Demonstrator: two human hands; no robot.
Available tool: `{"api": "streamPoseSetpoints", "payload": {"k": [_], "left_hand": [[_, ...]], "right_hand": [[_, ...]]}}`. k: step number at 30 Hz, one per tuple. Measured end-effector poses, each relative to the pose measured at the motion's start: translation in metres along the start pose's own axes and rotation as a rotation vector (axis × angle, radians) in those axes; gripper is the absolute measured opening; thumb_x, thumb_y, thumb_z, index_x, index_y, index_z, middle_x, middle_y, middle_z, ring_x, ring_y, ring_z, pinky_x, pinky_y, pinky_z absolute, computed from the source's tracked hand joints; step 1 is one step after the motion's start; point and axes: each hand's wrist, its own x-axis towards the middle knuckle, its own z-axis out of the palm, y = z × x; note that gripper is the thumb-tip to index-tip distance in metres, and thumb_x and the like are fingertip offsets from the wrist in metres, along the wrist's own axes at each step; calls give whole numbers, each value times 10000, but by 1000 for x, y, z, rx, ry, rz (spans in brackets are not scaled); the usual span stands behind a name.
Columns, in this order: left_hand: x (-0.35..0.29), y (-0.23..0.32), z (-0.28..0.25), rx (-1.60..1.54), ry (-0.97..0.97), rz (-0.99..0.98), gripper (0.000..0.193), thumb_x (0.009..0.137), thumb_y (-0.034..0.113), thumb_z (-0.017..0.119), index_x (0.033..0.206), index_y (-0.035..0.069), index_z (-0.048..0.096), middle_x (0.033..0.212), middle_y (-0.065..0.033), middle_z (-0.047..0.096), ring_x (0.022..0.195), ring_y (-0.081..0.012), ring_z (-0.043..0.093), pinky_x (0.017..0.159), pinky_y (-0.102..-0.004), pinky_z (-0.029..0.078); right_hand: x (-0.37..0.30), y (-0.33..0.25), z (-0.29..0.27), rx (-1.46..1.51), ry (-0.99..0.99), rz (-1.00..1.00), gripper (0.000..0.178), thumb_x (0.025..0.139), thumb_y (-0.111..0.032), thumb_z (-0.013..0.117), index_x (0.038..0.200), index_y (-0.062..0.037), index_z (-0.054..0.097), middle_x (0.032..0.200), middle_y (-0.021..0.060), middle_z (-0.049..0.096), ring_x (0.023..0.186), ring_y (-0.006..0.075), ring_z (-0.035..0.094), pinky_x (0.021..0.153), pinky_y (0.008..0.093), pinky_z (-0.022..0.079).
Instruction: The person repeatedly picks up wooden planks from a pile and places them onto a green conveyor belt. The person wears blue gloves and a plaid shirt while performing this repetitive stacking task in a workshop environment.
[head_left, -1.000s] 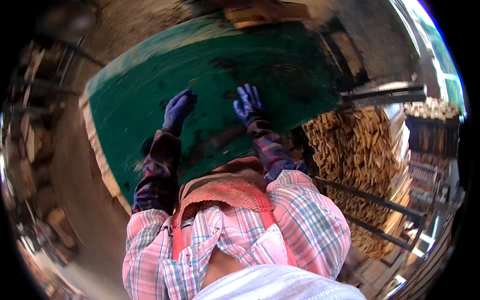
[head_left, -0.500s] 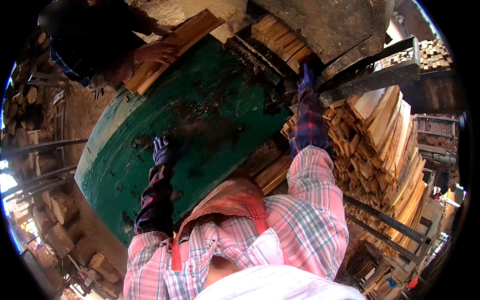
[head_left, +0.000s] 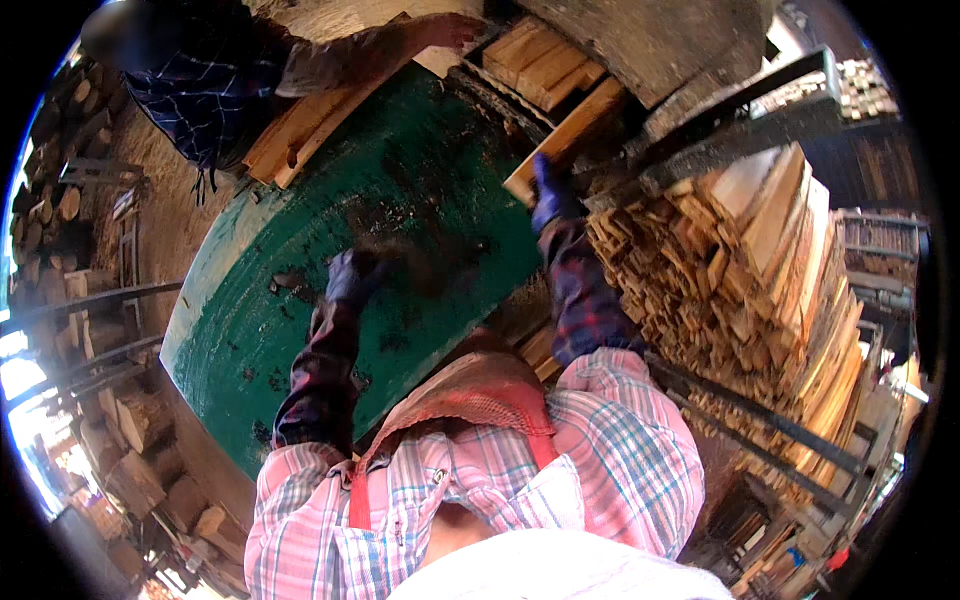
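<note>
My right hand (head_left: 553, 192), in a blue glove, grips a wooden plank (head_left: 572, 138) near its close end, with a finger lying along the wood. The plank slants over the right edge of a green worktable (head_left: 440, 300) streaked with dark dust. Over the middle of that table is my gloved left hand (head_left: 352, 278), near a patch of dark sawdust (head_left: 400, 250); its fingers are too hard to make out to say how they are held.
Across the table a co-worker's arm (head_left: 370, 55) reaches right, above wooden boards (head_left: 320, 125) on the far edge. More planks (head_left: 545, 65) lie together beyond my plank. A tall stack of cut wood (head_left: 710, 250) and a dark metal bar (head_left: 740, 135) stand at right.
My right hand has drawn back and left, and the plank now shows beside it. My left hand has shifted slightly right, its fingers less spread. The co-worker's hand has left the boards and reaches right.
</note>
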Motion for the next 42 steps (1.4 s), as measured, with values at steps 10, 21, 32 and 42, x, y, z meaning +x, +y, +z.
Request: {"api": "streamPoseSetpoints", "payload": {"k": [10,21,32,42], "left_hand": [[21,145,123,-1570,-579,-42,506,886,483,478,1134,51,565,975,-84,617,879,-188,588,753,-310,465],[-103,357,31,-859,-370,1227,712,816,411,628,1286,-63,380,1288,-173,439,1188,-244,411,1007,-365,329],[17,201,34,-1086,-525,405,591,787,271,691,1252,-4,453,1175,-105,549,1064,-188,521,932,-328,400],[133,105,26,-1177,-101,182,382,863,300,574,1145,43,560,867,-35,584,784,-158,545,644,-309,456]], "right_hand": [[-327,49,-68,-432,-456,68,637,798,-191,668,1299,-14,316,1142,88,507,995,216,511,822,345,443],[-241,4,-189,613,-25,-134,596,882,-356,535,1331,-60,278,1257,101,410,1136,239,421,956,356,371],[-44,-188,-152,292,-77,-515,209,924,-281,467,961,-85,531,883,51,554,802,146,506,698,282,413],[-17,6,-29,123,-199,35,390,876,-289,581,1181,-57,508,994,46,589,759,111,547,638,272,467]]}}
